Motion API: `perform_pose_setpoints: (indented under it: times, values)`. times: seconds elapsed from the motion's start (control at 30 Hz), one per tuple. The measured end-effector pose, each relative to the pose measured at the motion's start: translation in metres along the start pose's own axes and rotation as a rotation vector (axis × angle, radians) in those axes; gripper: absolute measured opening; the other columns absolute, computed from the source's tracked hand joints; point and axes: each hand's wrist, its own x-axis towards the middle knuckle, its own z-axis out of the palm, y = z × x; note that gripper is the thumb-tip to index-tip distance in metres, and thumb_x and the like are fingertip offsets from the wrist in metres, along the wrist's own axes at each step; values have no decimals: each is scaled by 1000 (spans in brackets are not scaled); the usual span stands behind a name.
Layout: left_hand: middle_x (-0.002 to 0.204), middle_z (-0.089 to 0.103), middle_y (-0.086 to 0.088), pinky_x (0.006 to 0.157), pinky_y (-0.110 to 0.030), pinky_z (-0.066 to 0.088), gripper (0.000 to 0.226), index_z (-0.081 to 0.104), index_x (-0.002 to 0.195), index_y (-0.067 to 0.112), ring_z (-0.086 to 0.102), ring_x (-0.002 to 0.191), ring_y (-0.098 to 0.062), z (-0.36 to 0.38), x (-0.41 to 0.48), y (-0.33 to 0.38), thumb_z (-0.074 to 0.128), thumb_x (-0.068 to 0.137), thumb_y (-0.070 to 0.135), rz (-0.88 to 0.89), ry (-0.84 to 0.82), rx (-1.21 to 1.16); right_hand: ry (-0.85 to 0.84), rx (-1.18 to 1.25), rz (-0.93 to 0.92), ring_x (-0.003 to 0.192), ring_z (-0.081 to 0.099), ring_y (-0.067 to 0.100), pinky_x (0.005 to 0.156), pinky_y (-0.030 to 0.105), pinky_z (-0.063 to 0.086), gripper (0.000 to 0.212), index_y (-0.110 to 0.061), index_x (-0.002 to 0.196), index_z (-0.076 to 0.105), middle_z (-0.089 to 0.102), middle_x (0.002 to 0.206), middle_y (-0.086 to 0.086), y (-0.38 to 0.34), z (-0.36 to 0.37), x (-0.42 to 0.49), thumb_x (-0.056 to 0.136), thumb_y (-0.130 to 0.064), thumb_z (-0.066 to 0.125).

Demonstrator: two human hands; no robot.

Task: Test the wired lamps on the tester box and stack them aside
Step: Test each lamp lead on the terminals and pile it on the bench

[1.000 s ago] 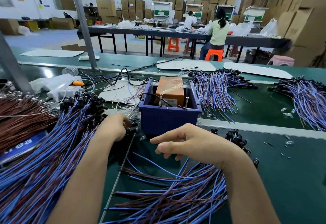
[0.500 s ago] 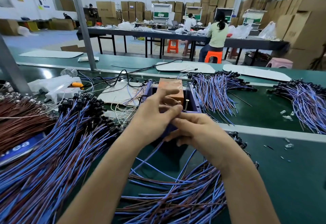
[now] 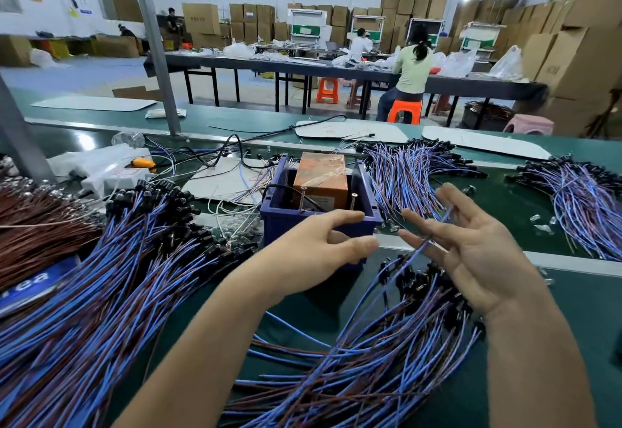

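Observed remotely through the head camera. Half a second ago both hands met at the near wall of the dark blue plastic tester box [image 3: 279, 224]. They are now drawn apart, with a gap between them in front of that wall.

The left hand [image 3: 313, 256] hovers before the box. Its fingers [image 3: 340, 217] are loosely curved, thumb and forefinger parted, and I see nothing between them.

The right hand [image 3: 478, 259] is palm-up to the right of the box, its fingers [image 3: 464, 202] straight and spread. One thin blue lamp wire [image 3: 437, 227] runs slantwise across those fingers and down toward the desk. I cannot tell whether it is pinched or merely lying on them.

Inside the box stands an orange rectangular block [image 3: 321, 182], with two upright metal posts just in front of it.

A loose heap of blue-and-brown wired lamps [image 3: 387, 360] lies on the green desk [image 3: 572, 309] beneath the right wrist. A larger stacked pile of the same lamps [image 3: 117, 276] lies left of the left forearm. Two further bundles [image 3: 404, 171] lie beyond the box to the right.
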Motion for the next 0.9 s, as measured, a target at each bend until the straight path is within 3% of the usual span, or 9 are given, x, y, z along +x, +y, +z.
perform_pose_setpoints:
  times: [0.1,0.17,0.3,0.47,0.57,0.63,0.73,0.83,0.9]
  values:
    - [106,72,-6,94,-37,52,53,39,138,30,71,91,-22,8,-1,2,61,90,27,-21,-148,-136,-47,-16,8,104,67,23,71,35,61,72,-20,150,27,22,156,-8,2,13,-4,90,18,40]
    - [101,73,-10,82,-32,57,43,44,132,27,69,73,-22,5,-4,3,59,92,19,-15,-214,-156,-34,-12,1,106,65,24,71,34,61,73,-21,150,26,20,158,-8,2,15,-4,91,19,38]
    - [80,73,-2,59,-18,46,23,63,116,15,48,58,-14,-15,-6,0,55,95,15,5,-288,-10,46,-84,-41,91,71,23,64,27,60,74,-21,150,28,20,157,-8,0,-3,4,90,23,35]
    - [76,73,0,55,-15,42,17,71,103,17,47,64,-18,-54,-12,-13,58,93,12,-36,-248,197,253,-651,-93,67,64,16,41,18,43,78,-28,128,58,55,132,-3,7,-39,17,80,29,39]
    - [75,74,-2,53,-13,42,14,74,91,16,50,58,-9,-71,-15,-21,63,89,8,-59,-123,196,251,-886,-83,81,58,18,56,25,40,72,-35,108,64,64,122,0,12,-53,21,76,25,39]
    - [74,74,-4,53,-12,44,12,74,83,13,53,54,-5,-76,-14,-22,66,85,6,-39,-2,87,238,-948,-55,81,57,22,62,32,41,62,-33,108,65,65,121,5,13,-53,22,79,18,45]
    - [76,74,-7,56,-14,50,4,76,74,15,58,56,-7,-72,-13,-19,73,74,13,5,118,-130,197,-1168,-7,76,57,20,62,26,42,40,-30,117,66,64,98,3,13,-38,16,87,-6,57]
    - [77,74,-7,58,-16,52,11,76,74,19,59,56,-6,-62,-9,-13,74,63,21,32,120,-259,151,-1346,1,109,55,27,87,30,41,36,-29,125,62,62,123,10,12,-17,8,90,-23,60]
    - [78,74,-6,56,-16,52,14,76,75,19,59,55,-6,-56,-7,-11,74,62,22,28,100,-302,73,-1255,-58,107,56,18,89,28,41,31,-30,120,64,63,125,5,8,-1,0,89,-26,63]
